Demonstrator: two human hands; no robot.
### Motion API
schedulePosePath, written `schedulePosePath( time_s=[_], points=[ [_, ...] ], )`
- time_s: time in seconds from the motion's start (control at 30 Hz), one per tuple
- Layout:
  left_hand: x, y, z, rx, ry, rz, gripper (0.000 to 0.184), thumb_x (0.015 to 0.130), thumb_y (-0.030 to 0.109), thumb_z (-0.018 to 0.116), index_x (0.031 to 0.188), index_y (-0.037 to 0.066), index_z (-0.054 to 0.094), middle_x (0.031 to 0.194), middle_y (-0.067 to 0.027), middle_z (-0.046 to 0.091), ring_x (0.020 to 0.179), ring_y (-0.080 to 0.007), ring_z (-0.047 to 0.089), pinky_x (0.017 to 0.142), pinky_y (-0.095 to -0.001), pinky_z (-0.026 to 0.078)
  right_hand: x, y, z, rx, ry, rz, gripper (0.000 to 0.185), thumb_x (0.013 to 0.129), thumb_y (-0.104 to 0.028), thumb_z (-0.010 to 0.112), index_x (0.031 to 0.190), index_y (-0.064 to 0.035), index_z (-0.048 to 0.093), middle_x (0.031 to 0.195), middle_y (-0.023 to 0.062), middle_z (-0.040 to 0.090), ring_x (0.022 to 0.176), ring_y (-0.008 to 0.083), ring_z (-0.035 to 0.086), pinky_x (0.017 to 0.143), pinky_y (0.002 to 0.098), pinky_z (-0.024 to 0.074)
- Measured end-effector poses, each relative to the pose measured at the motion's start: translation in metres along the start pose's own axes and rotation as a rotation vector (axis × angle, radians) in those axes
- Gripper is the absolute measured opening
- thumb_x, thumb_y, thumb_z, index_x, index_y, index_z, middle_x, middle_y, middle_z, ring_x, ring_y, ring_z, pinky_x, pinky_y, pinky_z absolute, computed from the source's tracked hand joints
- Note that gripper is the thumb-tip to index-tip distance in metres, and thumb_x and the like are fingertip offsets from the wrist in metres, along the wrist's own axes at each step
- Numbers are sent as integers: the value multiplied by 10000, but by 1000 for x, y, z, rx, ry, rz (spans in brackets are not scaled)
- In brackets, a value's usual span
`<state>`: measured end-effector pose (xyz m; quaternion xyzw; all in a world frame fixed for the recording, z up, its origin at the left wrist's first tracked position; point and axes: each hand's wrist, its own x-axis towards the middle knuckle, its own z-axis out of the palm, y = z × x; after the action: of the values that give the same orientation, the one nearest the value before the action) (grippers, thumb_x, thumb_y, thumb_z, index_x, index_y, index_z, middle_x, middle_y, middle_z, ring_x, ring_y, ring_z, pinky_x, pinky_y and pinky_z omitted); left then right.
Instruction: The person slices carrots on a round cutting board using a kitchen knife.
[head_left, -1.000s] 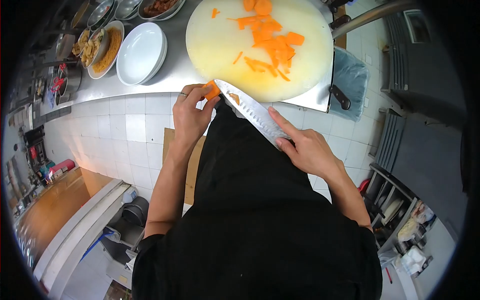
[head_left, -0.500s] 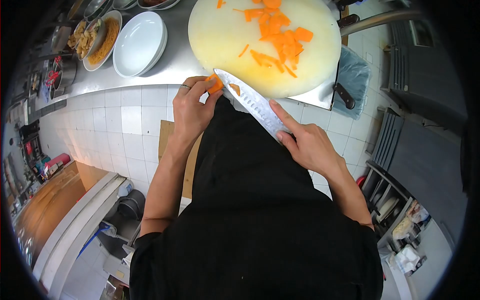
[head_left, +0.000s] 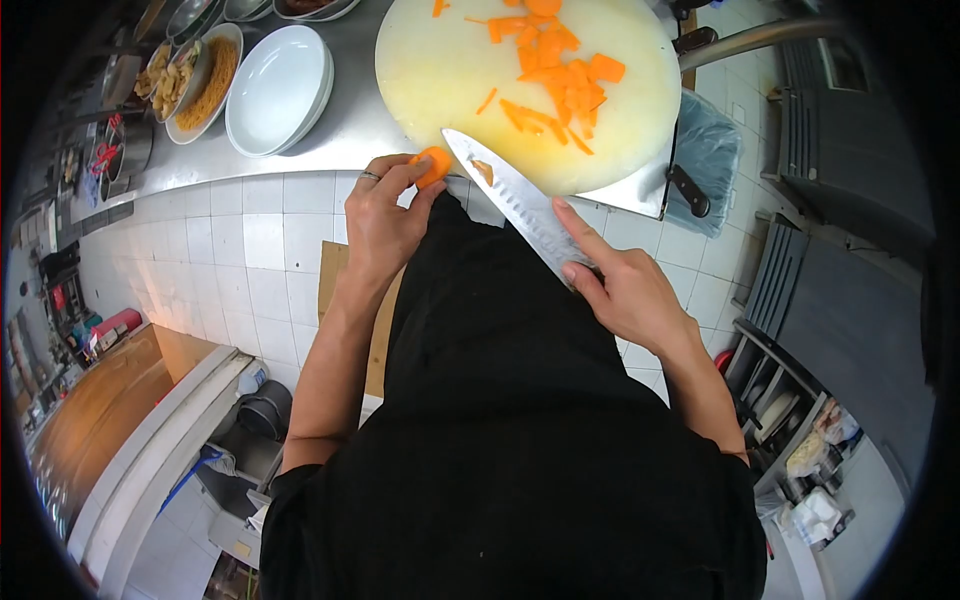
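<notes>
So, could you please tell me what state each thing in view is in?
Carrot piece: held in the left hand
Large knife: gripped by the right hand, with a scrap on it
Carrot slices: cut, lying scattered
Cutting board: partly covered by the slices
White bowls: stacked, upright
Orange-brown strands: heaped

White dishes (head_left: 272,90) — stacked | plate (head_left: 239,55) of yellow strands (head_left: 213,88) — just beside | blue plastic liner (head_left: 712,160)

We see a white tiled floor (head_left: 265,240), warmly lit at left, a steel counter (head_left: 355,112) and, right, a rack (head_left: 785,364).
</notes>
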<state>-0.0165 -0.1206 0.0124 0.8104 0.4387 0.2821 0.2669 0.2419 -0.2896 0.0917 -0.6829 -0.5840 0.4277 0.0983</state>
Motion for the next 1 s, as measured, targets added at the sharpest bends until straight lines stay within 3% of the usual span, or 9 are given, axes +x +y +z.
schedulePosePath(
  time_s=[0.67, 1.0],
  points=[
    [2, 1, -4, -22, -34, -36, 311, 837, 64, 898, 1129, 22, 802, 1148, -151, 778, 878, -211, 772, 789, -324, 626, 8, 6, 1, 32, -31, 0, 718, 1043, -248, 657, 1681, -339, 341, 759, 254, 688, 721, 480, 682, 740, 529, 548],
    [2, 1, -3, -49, -16, -28, 288, 845, 50, 886, 1118, 12, 803, 1147, -152, 778, 905, -215, 776, 814, -328, 626, 25, 4, 9, 197, -83, 5, 722, 1039, -232, 655, 1683, -328, 341, 771, 247, 690, 705, 455, 675, 748, 494, 548]
  ],
)
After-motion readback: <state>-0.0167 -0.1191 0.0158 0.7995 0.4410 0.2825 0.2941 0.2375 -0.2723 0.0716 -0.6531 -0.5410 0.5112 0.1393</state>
